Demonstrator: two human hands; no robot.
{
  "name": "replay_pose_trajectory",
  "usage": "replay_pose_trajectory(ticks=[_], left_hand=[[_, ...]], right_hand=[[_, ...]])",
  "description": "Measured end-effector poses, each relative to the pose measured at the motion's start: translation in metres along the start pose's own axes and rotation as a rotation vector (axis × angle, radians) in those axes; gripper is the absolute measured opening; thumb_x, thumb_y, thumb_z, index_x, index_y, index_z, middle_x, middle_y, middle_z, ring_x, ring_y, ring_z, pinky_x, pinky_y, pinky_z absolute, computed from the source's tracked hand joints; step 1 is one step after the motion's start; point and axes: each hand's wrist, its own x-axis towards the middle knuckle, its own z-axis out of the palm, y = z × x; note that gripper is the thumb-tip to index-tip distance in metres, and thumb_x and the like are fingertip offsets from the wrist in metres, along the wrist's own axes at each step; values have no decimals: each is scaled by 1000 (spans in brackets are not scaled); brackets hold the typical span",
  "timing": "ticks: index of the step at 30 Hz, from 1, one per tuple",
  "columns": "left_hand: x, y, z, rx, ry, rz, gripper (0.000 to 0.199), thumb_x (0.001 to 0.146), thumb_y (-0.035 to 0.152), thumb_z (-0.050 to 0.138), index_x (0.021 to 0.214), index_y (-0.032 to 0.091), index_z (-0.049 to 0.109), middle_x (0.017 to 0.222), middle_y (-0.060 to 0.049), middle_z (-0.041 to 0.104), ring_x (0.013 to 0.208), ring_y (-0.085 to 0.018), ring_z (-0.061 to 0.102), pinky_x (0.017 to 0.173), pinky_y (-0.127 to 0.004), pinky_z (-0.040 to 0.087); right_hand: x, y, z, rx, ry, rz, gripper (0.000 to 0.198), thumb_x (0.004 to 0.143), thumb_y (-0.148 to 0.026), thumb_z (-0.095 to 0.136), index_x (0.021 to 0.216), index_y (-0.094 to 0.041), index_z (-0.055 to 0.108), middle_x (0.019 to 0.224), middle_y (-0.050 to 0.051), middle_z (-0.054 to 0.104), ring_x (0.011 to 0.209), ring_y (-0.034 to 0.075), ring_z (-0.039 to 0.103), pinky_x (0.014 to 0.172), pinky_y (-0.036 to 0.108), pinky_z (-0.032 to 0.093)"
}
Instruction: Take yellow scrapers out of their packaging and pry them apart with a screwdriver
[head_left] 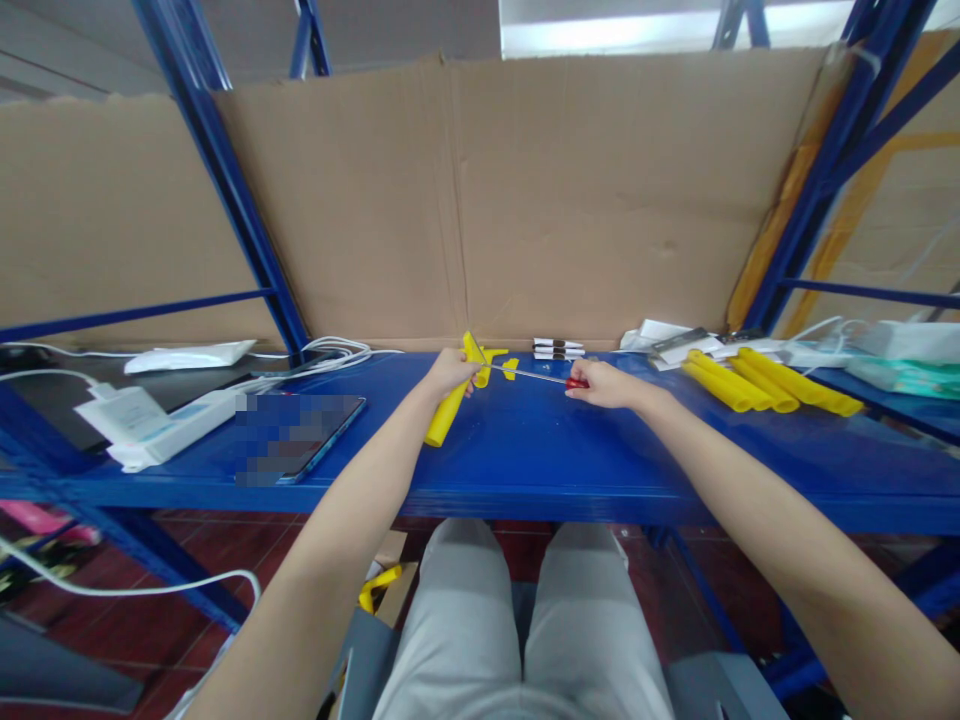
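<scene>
My left hand (pixel 453 374) is closed around a yellow plastic tube (pixel 448 416), which slants over the blue shelf top. In my right hand (pixel 602 384) is the red handle of a screwdriver (pixel 576 383). Its long thin metal shaft runs left to the yellow tube near my left fingers; whether the tip touches the tube is too small to tell. Small yellow pieces (pixel 511 369) lie just beyond the shaft. Part of the tube is hidden behind my left fingers.
Several yellow tubes (pixel 780 380) lie at the right beside papers and packets. A phone (pixel 322 440) and a white power strip (pixel 176 425) are at the left. White cable (pixel 337 352) and black-and-white markers (pixel 558 348) sit near the cardboard back wall (pixel 600 200). Blue posts (pixel 225 190) frame the shelf.
</scene>
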Motion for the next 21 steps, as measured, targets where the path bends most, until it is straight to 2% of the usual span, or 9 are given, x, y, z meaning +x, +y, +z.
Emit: replay_pose_trajectory(ticks=[7, 21], left_hand=[[-3, 3, 0, 9, 9, 1, 23, 77, 5, 53, 56, 15, 49, 37, 3, 47, 34, -10, 48, 45, -22, 42], [-6, 5, 1, 23, 1, 14, 19, 76, 2, 51, 60, 13, 53, 39, 4, 47, 33, -9, 46, 46, -24, 41]], right_hand=[[-3, -4, -5, 29, -105, -33, 19, 89, -31, 51, 86, -17, 63, 83, 8, 69, 74, 18, 62, 66, 25, 43], [-4, 0, -8, -28, -46, -22, 14, 85, -30, 56, 87, -18, 63, 87, 8, 70, 77, 19, 63, 66, 25, 45]])
